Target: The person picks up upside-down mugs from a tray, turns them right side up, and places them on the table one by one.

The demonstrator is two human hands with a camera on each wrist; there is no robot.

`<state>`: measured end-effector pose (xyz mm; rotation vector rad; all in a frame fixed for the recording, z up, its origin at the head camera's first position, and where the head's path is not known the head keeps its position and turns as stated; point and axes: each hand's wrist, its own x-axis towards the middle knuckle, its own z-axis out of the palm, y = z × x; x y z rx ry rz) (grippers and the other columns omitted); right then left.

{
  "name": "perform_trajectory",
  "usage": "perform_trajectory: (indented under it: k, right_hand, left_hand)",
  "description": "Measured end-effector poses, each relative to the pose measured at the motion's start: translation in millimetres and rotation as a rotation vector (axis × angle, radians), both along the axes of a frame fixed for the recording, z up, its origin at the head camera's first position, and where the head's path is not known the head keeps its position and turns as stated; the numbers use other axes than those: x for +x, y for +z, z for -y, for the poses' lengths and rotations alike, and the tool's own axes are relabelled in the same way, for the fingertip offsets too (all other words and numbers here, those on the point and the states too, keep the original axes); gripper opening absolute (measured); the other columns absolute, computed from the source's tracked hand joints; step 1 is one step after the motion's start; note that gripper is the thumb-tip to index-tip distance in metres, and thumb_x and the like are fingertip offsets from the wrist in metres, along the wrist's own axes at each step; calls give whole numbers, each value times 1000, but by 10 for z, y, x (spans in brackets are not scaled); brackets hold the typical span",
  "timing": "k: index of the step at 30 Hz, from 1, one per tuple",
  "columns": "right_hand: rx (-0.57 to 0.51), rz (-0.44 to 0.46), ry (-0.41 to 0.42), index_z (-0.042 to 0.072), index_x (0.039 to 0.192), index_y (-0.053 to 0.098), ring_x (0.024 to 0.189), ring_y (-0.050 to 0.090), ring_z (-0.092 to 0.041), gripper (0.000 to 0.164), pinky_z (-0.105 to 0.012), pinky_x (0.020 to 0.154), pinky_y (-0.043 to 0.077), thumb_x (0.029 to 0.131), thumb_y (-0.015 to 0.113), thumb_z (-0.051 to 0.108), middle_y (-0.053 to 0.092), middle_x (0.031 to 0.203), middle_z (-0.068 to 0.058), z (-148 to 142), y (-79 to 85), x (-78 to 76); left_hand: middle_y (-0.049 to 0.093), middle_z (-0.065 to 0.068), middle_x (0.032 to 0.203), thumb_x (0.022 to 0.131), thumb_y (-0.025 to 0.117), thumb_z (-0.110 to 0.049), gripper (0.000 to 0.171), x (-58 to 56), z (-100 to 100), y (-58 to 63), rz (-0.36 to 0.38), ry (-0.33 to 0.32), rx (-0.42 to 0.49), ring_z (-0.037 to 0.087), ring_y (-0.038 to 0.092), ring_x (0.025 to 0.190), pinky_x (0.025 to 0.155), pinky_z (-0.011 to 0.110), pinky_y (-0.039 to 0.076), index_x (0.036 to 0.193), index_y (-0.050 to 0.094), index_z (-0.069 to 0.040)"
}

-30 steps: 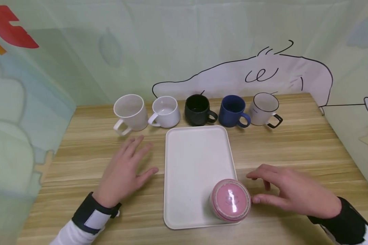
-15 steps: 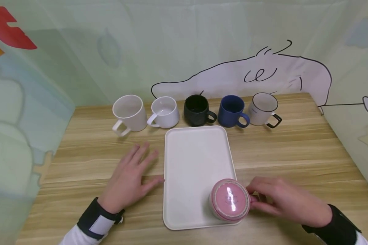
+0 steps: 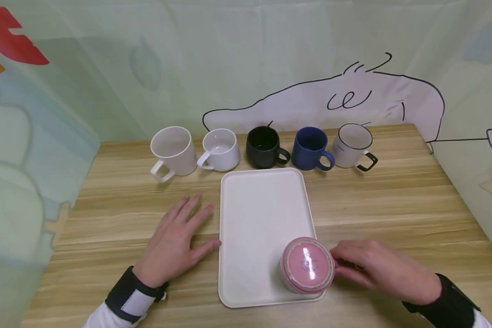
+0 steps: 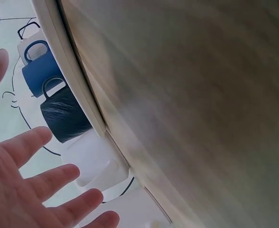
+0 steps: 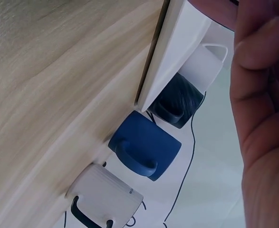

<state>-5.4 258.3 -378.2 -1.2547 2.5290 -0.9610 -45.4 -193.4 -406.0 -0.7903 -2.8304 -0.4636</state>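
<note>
A pink mug (image 3: 307, 266) stands upside down at the near right corner of a white rectangular tray (image 3: 262, 214), its base facing up. My right hand (image 3: 383, 269) pinches its handle between thumb and curled fingers, just beyond the tray's right edge. In the right wrist view a bit of the pink mug (image 5: 217, 10) shows at the top beside the curled fingers. My left hand (image 3: 174, 246) lies left of the tray with fingers spread, thumb tip at the tray's left edge. The left wrist view shows its straight fingers (image 4: 58, 178) holding nothing.
Along the back of the wooden table (image 3: 119, 205) stand a large white mug (image 3: 174, 152), a low white mug (image 3: 221, 152), a black mug (image 3: 263, 150), a blue mug (image 3: 309, 150) and a white mug with black rim (image 3: 350, 148). A printed cloth (image 3: 229, 64) hangs behind.
My right hand has moved in and taken hold of the pink mug's handle; the mug looks shifted very slightly. My left hand has come nearer the tray's left edge.
</note>
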Motion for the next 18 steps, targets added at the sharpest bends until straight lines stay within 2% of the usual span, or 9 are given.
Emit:
perform_trajectory:
  k: [8,13,18]
  right_hand:
    - [0,-61,2,27,121,69,91,64,5,19,-12,82,55,104,71,17,68,108,20,18,-1,-2]
    - [0,-44,-4,26,123,69,94,66,4,21,-16,84,57,105,70,17,69,110,19,34,12,-27]
    - [-65,-51,18,21,127,69,95,69,-1,26,-19,87,58,103,71,10,72,112,14,42,49,-85]
  left_hand:
    - [45,22,161,90,77,-62,79,-1,-6,8,-1,-1,-1,50,40,146,116,69,35,152,58,-16]
    - [45,22,161,89,79,-62,82,0,-22,21,-11,-15,11,49,40,146,118,66,33,152,58,-14]
    - [44,21,161,89,79,-62,83,3,-47,44,-2,-23,21,48,39,147,120,64,32,153,57,-14]
